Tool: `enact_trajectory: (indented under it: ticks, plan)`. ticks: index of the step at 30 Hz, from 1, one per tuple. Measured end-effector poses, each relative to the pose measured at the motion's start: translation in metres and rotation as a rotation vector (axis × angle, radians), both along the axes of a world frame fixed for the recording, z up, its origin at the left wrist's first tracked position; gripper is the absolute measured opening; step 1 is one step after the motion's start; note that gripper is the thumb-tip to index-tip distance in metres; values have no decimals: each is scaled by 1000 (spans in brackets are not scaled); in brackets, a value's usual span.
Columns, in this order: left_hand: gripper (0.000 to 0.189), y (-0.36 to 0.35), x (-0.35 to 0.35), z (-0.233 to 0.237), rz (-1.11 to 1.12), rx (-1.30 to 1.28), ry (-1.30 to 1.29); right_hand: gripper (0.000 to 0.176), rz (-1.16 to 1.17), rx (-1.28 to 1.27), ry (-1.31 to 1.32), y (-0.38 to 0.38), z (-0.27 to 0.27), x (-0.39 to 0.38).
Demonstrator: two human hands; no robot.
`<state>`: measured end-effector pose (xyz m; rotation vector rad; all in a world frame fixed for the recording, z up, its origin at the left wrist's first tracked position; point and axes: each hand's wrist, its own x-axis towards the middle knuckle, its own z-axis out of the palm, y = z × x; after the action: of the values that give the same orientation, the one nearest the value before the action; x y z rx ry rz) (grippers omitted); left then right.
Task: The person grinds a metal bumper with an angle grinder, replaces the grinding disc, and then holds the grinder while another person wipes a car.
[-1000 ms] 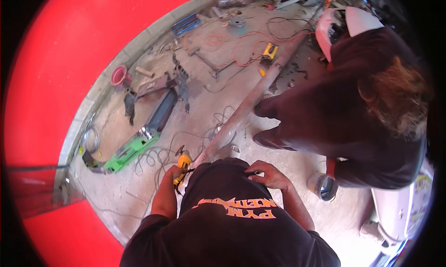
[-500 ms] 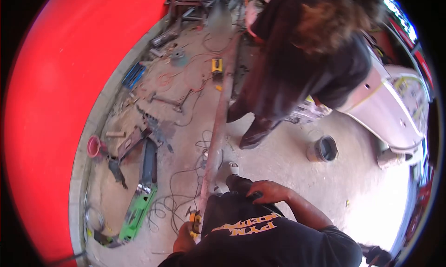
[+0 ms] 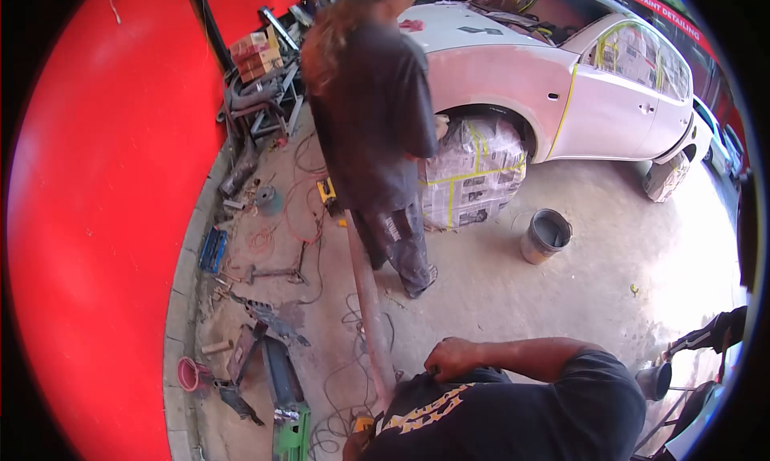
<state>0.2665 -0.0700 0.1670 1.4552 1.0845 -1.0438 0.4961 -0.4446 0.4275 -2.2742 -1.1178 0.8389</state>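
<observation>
Gripping the yellow tool [image 3: 363, 423] in the left hand [image 3: 353, 447], down at the bottom edge of the frame, with much of both hidden or cut off. Bending the fingers of the right hand [image 3: 451, 357] inward, narrow rather than wide, against the dark clothing [image 3: 481, 374] at lower centre; cannot tell whether pinching the cloth. Just above the yellow tool, running up the floor [image 3: 481, 301] from lower centre towards the middle, a long pinkish bar [image 3: 369, 301]. Around and beside the bar, thin dark cables [image 3: 330, 425] in loose loops. To the left of these, at the bottom, a green part [image 3: 291, 438] touching a long dark part [image 3: 282, 369]. Farther left, near the kerb [image 3: 174, 357], a red pot [image 3: 190, 374], and higher up a blue case [image 3: 212, 250]. Near the top end of the bar, a second tool, yellow and black [image 3: 326, 191]. Upright at upper centre, another person [image 3: 365, 116] in dark clothes, with a hand near a wheel wrapped in newspaper and yellow tape [image 3: 473, 172]. Behind, across the upper right, a pale car [image 3: 613, 112] with covered side windows. Right of centre, upright on the floor, a grey bucket [image 3: 547, 236]. At upper left, cardboard boxes [image 3: 257, 54] beside a red wall [image 3: 96, 220].
</observation>
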Motion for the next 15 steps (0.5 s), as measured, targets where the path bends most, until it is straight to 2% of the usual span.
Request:
enact_trajectory:
  ticks: [3, 6, 10, 13, 15]
  plan:
    - [40, -15, 39, 5, -20, 48, -55, 23, 7, 44, -46, -25, -9, -5]
    - [39, -34, 67, 11, -43, 89, -75, 24, -136, 197, 88, -78, 0, 4]
    - [38, -65, 66, 22, -76, 130, -61, 25, -336, 336, 314, -180, 0, 5]
    - [38, -97, 60, 25, -127, 136, -24, 27, -477, 380, 385, -252, -7, -15]
    - [37, -119, 58, 22, -171, 131, -5, 30, -662, 454, 410, -294, -33, -26]
